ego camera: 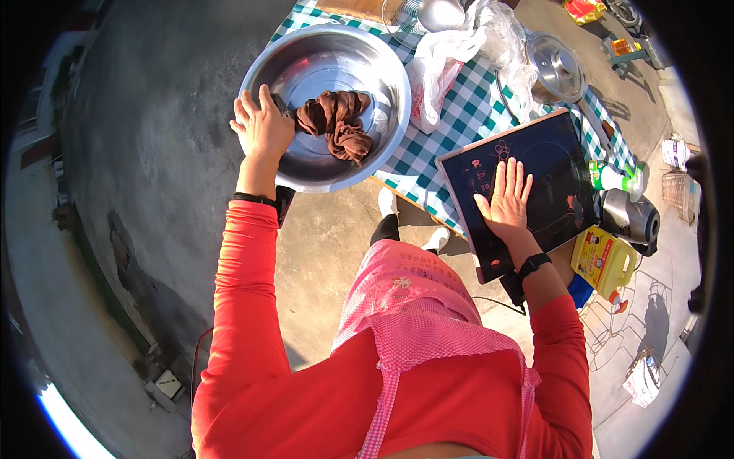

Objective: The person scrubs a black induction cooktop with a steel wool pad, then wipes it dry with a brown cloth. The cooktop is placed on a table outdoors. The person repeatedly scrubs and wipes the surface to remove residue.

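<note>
My left hand is at the near left side of a wide stainless steel basin, its fingers spread over the rim. Something dark and fibrous, perhaps a scouring pad, shows beside its fingertips; whether the hand holds it I cannot tell. In the basin lies a crumpled, twisted brown cloth. My right hand rests flat, fingers extended, on the black glass top of an induction cooker. The cooker sits at the near right edge of the table.
A green-and-white checked tablecloth covers the table. Beyond the basin are plastic bags and a lidded steel pot. Right of the cooker stand a spray bottle, a steel kettle and a yellow jug. A cable hangs near the apron.
</note>
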Demonstrator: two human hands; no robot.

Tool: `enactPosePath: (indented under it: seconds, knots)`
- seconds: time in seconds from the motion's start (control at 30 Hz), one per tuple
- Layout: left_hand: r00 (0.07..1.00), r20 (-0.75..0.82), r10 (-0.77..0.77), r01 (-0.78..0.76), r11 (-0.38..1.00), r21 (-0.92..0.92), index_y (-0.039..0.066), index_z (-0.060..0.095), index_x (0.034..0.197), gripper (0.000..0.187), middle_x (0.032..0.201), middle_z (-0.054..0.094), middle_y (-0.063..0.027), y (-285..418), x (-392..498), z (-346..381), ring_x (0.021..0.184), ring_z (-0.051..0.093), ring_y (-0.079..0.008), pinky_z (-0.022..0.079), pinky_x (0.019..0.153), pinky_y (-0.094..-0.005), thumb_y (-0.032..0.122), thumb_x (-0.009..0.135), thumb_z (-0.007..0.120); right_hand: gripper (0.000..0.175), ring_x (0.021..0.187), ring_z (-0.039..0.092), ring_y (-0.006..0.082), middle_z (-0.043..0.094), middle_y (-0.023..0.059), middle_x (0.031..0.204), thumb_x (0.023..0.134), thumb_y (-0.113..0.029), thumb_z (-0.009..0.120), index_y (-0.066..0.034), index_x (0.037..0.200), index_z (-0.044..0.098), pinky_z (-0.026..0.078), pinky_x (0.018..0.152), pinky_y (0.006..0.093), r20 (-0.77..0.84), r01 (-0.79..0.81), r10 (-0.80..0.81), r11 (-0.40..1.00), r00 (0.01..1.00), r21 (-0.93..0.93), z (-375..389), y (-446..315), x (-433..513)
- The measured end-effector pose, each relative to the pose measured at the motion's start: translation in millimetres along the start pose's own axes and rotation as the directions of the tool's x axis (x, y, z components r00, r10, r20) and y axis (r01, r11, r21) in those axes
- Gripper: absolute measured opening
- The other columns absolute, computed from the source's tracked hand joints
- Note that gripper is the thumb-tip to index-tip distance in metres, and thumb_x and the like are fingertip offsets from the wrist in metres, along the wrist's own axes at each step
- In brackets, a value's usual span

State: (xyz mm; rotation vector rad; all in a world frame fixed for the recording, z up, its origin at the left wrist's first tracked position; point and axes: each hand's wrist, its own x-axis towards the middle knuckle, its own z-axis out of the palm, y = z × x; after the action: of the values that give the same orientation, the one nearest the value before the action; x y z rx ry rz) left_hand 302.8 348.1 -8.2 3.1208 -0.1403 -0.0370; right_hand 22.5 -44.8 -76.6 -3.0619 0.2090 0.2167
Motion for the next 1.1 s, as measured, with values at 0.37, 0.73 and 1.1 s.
enactPosePath:
  seconds: [0.37,0.73,1.1]
  knots:
    - [0.95,0.215,0.227,-0.186,0.963,-0.192,0.007,0.049,0.143,0.067,0.144,0.046,-0.0248,21,34,56,0.13,0.043,-0.0473,0.039,0.111,-0.0489,0.019,0.079,0.063,0.089,0.149,0.021,0.0452,0.026,0.0297,0.159,0.093,-0.054,0.057,0.0065,0.152,0.031,0.01,0.119,0.0632,-0.07,0.027,-0.026,0.999,0.997,0.025,-5,0,-3]
    - [0.919,0.394,-0.002,0.065,0.987,-0.145,-0.005,0.073,0.093,0.043,0.084,0.072,-0.0216,-63,83,92,0.083,0.07,-0.0309,0.053,0.075,-0.0418,0.032,0.071,0.076,0.086,0.15,0.019,0.0437,0.025,0.028,0.159,0.094,-0.054,0.057,0.0034,0.152,0.03,0.008,0.119,0.0629,-0.188,0.068,-0.057,0.996,0.981,0.051,-4,0,-4]
    - [0.919,0.23,0.322,0.182,0.173,-0.968,-0.003,0.056,0.111,0.027,0.099,0.069,-0.0082,78,-45,-56,0.084,0.065,-0.0117,0.053,0.074,-0.0271,0.009,0.091,0.07,0.088,0.151,0.02,0.0428,0.029,0.0256,0.159,0.091,-0.057,0.058,0.0022,0.151,0.036,0.007,0.12,0.0631,-0.1,-0.005,0.01,0.999,0.995,0.046,-2,-1,-3]
